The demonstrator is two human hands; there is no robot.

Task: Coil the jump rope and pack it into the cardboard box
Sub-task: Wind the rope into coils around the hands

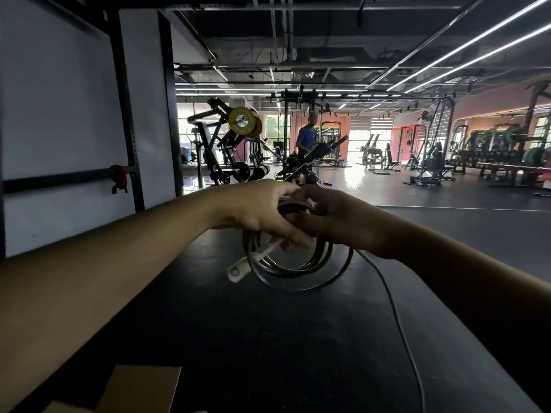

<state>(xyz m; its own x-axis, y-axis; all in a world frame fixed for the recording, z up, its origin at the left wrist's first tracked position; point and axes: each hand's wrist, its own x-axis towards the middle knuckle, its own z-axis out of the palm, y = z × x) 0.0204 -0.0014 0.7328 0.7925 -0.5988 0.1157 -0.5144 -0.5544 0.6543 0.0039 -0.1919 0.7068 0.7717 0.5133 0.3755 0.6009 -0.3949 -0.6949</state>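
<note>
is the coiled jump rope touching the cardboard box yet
Apart. The head view shows the jump rope coiled and held up by the left hand and right hand, while the cardboard box sits at the bottom edge, well below.

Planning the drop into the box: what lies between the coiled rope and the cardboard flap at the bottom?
Only bare black floor, in the head view, between the coiled black jump rope and the brown cardboard box flap.

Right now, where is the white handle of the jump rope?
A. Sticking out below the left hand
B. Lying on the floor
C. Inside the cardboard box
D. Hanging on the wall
A: the white handle juts down-left from the left hand, across the coiled jump rope.
</note>
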